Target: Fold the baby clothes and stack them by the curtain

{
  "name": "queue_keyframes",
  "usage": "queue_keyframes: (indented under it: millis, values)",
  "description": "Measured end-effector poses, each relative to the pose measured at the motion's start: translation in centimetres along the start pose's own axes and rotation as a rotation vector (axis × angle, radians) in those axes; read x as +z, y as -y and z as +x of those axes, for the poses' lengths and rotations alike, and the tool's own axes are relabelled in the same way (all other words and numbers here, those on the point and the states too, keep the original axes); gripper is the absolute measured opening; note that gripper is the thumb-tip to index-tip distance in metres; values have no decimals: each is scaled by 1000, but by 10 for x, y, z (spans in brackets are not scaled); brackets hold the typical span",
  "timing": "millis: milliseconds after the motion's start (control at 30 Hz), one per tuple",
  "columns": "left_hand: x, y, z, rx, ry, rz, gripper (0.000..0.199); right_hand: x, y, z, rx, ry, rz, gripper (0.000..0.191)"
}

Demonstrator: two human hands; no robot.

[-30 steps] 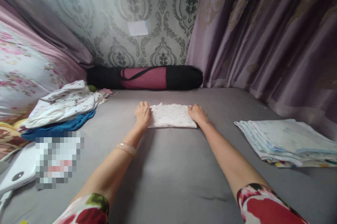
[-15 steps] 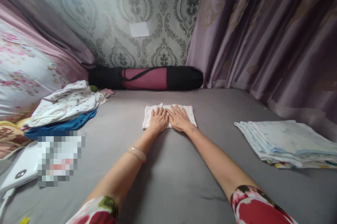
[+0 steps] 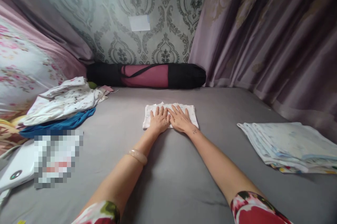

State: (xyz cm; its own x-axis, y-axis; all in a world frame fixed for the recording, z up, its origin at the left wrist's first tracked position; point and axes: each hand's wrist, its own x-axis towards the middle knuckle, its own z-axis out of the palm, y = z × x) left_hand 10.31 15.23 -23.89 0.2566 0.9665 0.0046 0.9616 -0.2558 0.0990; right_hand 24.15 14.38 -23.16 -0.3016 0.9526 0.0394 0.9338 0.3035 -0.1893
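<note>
A small white cloth with a faint print lies folded into a rectangle on the grey bed sheet. My left hand rests flat on its left half, fingers stretched out. Beside it, my right hand presses flat on the middle and right, with its fingers spread and angled to the left. The thumbs are close together near the cloth's centre. Part of the cloth is hidden under both palms.
A stack of folded pale cloths lies at the right. To the left are loose spotted clothes, a blue garment and a white device with a cable. A black and pink rolled bag lies along the wall.
The camera view has shifted slightly, so the bag and wall sit a little higher. Both hands stay flat on the folded cloth, with hardly any movement.
</note>
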Motion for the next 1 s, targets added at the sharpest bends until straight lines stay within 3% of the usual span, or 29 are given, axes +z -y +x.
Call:
queue_keyframes:
  millis: [200, 333, 533, 667, 867, 1000]
  values:
    - [-9, 2, 8, -2, 17, -52, 56, -3, -1, 4, 31, 33, 33, 58]
    - [-7, 1, 11, -28, -74, -73, 49, -2, 0, 11, 81, 38, 94, 54]
    - [3, -5, 8, -53, -179, -61, 43, 13, 3, 12, 124, -123, 76, 47]
    - [0, -4, 9, -50, -197, -107, 41, 12, 3, 10, 105, -125, 91, 47]
    - [-18, 5, 14, -199, -348, -292, 38, -1, 23, 19, 49, -165, 71, 54]
    - [-19, 14, 15, -262, -328, -349, 36, 9, 38, 21, 18, -86, 35, 57]
